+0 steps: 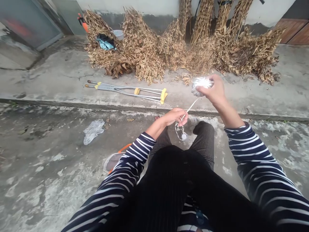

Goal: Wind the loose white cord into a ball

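My right hand (215, 90) grips a whitish ball of string (201, 85), held up above the concrete ledge. From its underside a taut white string (192, 105) slants down to my left hand (175, 116), whose fingers are closed around it. Below the left fingers dangles a looped length of the string with a small round white piece (183, 136) at its end; I cannot make out what that piece is. Both hands are in front of my knees, the right one higher and farther out.
Grey crutches (127, 91) with yellow pads lie on the ledge (60, 80). Bundles of dried stalks (145, 45) lean along the wall, with a blue and black cloth (105, 42) on them. A clear plastic bag (93, 131) and an orange-trimmed item (112, 162) lie on the lower ground.
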The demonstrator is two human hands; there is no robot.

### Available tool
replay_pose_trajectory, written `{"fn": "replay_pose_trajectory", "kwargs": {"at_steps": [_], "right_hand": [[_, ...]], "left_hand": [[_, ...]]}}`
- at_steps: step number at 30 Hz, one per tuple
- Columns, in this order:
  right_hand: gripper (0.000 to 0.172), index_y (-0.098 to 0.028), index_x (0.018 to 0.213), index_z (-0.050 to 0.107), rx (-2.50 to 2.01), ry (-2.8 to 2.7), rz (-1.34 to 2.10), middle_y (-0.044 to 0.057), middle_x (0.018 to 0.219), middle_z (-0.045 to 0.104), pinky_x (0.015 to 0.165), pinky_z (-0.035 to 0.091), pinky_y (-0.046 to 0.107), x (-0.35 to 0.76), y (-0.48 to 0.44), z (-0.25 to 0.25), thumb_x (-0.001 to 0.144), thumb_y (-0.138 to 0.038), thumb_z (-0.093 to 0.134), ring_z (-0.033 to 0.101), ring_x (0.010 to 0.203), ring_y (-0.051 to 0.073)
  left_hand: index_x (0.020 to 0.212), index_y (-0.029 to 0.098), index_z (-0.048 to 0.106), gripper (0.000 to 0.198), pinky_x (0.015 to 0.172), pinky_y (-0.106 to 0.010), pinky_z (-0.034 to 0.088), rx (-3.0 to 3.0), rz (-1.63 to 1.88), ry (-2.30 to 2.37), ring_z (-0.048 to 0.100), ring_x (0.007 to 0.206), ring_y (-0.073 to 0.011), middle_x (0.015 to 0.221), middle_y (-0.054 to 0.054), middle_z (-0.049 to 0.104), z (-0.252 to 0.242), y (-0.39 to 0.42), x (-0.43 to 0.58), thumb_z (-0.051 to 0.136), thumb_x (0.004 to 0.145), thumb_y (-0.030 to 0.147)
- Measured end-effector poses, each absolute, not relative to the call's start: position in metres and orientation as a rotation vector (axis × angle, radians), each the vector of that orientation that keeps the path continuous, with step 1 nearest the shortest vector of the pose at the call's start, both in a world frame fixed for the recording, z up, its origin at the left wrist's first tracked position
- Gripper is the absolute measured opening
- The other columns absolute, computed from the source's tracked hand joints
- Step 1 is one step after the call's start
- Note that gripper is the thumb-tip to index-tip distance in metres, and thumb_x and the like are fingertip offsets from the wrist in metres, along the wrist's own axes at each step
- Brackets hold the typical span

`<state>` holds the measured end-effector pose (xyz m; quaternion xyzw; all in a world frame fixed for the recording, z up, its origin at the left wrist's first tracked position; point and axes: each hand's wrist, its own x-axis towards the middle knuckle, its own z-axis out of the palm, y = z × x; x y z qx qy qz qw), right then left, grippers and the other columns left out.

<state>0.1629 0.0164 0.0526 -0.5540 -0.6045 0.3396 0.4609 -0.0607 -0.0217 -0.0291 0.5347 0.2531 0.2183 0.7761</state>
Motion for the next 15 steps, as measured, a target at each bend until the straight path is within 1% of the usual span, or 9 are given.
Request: {"fn": "replay_pose_trajectory", "kwargs": {"at_steps": [1,2,3,4,6,9,12,15], "right_hand": [[0.056,-0.025,0.102,0.052,-1.399,-1.553,0.678,0.011,0.114,0.057,0.086,0.058,0.046,0.162,0.016,0.05,0.064,-0.039,0.091,0.056,0.117,0.036],[0.055,-0.024,0.103,0.054,-1.428,-1.608,0.523,0.013,0.119,0.056,0.096,0.056,0.05,0.161,0.016,0.046,0.064,-0.037,0.091,0.052,0.123,0.038],[0.055,-0.023,0.104,0.055,-1.446,-1.652,0.405,0.015,0.123,0.054,0.103,0.053,0.052,0.16,0.017,0.042,0.065,-0.036,0.091,0.05,0.126,0.039],[0.055,-0.023,0.107,0.056,-1.453,-1.709,0.359,0.016,0.126,0.053,0.107,0.05,0.053,0.16,0.017,0.037,0.066,-0.035,0.09,0.048,0.129,0.04],[0.055,-0.023,0.112,0.057,-1.47,-1.795,0.329,0.016,0.129,0.052,0.11,0.048,0.054,0.161,0.019,0.025,0.067,-0.033,0.088,0.049,0.131,0.041],[0.057,-0.022,0.115,0.058,-1.54,-1.819,0.35,0.017,0.13,0.052,0.11,0.048,0.056,0.168,0.02,0.006,0.067,-0.034,0.086,0.052,0.13,0.042],[0.058,-0.022,0.117,0.061,-1.517,-1.852,0.404,0.015,0.129,0.055,0.111,0.048,0.055,0.172,0.016,-0.01,0.067,-0.038,0.086,0.054,0.129,0.042],[0.058,-0.022,0.115,0.067,-1.45,-1.9,0.48,0.014,0.126,0.059,0.114,0.047,0.053,0.17,0.01,-0.022,0.063,-0.038,0.086,0.058,0.126,0.039]], "left_hand": [[0.072,0.015,0.06,0.038,0.046,-0.019,0.044,1.154,0.462,0.534,0.056,0.044,-0.0085,0.056,-0.003,0.064,-0.026,-0.021,-0.065,0.071,0.093,0.045],[0.072,0.015,0.06,0.039,0.046,-0.019,0.044,1.149,0.451,0.521,0.056,0.045,-0.0085,0.056,-0.003,0.064,-0.022,-0.02,-0.068,0.073,0.091,0.046],[0.072,0.015,0.06,0.04,0.046,-0.019,0.044,1.144,0.434,0.507,0.057,0.045,-0.0089,0.057,-0.004,0.065,-0.018,-0.019,-0.071,0.076,0.089,0.047],[0.073,0.014,0.061,0.041,0.045,-0.019,0.044,1.143,0.406,0.49,0.058,0.046,-0.0097,0.058,-0.005,0.066,-0.014,-0.018,-0.075,0.079,0.087,0.049],[0.073,0.014,0.062,0.044,0.044,-0.02,0.045,1.147,0.348,0.463,0.062,0.049,-0.0119,0.061,-0.007,0.069,-0.008,-0.016,-0.081,0.083,0.083,0.052],[0.074,0.014,0.063,0.045,0.043,-0.02,0.046,1.132,0.335,0.463,0.066,0.052,-0.0139,0.063,-0.009,0.071,-0.003,-0.014,-0.09,0.084,0.081,0.053],[0.073,0.014,0.062,0.045,0.045,-0.021,0.049,1.103,0.379,0.479,0.068,0.055,-0.016,0.063,-0.01,0.072,-0.003,-0.012,-0.094,0.083,0.082,0.053],[0.071,0.015,0.06,0.042,0.049,-0.023,0.053,1.086,0.433,0.498,0.073,0.063,-0.0199,0.069,-0.014,0.074,-0.002,-0.011,-0.091,0.076,0.087,0.05]]}}
